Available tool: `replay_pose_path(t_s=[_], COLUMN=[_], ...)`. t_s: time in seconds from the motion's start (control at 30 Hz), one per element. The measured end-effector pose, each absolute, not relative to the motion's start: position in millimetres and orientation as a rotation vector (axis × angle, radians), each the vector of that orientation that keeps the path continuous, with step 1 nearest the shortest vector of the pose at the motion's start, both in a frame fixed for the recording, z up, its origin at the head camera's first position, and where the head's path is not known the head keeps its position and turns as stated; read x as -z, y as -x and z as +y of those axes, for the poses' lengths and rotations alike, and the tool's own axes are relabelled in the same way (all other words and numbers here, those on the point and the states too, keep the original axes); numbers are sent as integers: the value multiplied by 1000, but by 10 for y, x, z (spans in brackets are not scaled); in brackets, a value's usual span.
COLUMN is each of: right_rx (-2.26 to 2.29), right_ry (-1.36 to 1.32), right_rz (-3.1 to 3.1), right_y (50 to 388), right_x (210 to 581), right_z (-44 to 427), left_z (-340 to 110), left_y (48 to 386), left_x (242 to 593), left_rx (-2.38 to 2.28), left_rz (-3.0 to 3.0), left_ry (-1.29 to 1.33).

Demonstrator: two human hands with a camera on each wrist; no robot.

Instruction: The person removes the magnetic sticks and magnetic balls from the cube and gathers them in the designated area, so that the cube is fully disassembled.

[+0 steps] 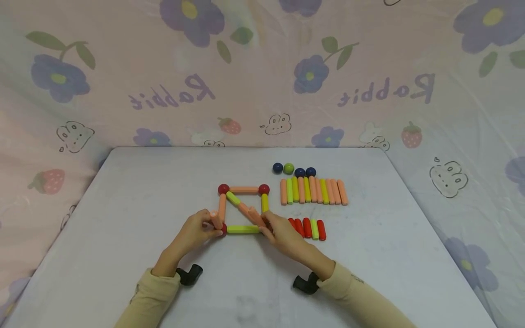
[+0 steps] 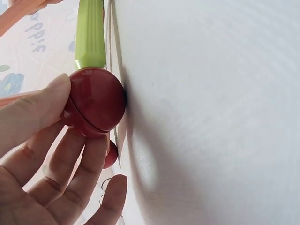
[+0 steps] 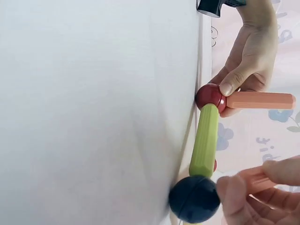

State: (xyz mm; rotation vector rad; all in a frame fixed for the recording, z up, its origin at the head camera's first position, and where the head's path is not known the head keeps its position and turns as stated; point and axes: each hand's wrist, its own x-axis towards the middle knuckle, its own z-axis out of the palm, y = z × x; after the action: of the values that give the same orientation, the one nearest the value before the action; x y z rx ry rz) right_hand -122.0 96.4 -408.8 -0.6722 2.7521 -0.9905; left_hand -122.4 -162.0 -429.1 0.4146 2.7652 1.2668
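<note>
A square frame of rods and balls lies on the table. My left hand [image 1: 196, 231] holds the red ball [image 2: 96, 101] at its near left corner, thumb and fingers around it. From that ball rises a peach rod [image 3: 262, 100]. A yellow-green rod [image 3: 205, 140] joins the red ball to a dark blue ball [image 3: 194, 199] at the near right corner. There my right hand [image 1: 289, 230] pinches a peach rod [image 1: 256, 217] that slants up beside the blue ball; fingers hide its lower end. Another green rod [image 1: 233, 198] lies diagonally inside the square.
Red balls [image 1: 223, 188] mark the far corners. To the right stand a row of peach and yellow rods [image 1: 313, 190], several blue and green balls [image 1: 289, 168] behind it, and short red rods [image 1: 307, 228] in front, partly behind my right hand. A printed curtain [image 1: 254, 100] closes the back.
</note>
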Motion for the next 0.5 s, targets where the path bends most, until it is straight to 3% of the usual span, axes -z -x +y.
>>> replay_pose_path(t_s=[0.5], right_rx=[1144], right_ry=[523], right_rz=[2772], right_y=[1295], right_x=[4077], right_z=[1392], left_z=[-1617], left_y=[1233], left_x=[4313], left_rx=[-1264], left_rz=[2787], left_ry=[-445])
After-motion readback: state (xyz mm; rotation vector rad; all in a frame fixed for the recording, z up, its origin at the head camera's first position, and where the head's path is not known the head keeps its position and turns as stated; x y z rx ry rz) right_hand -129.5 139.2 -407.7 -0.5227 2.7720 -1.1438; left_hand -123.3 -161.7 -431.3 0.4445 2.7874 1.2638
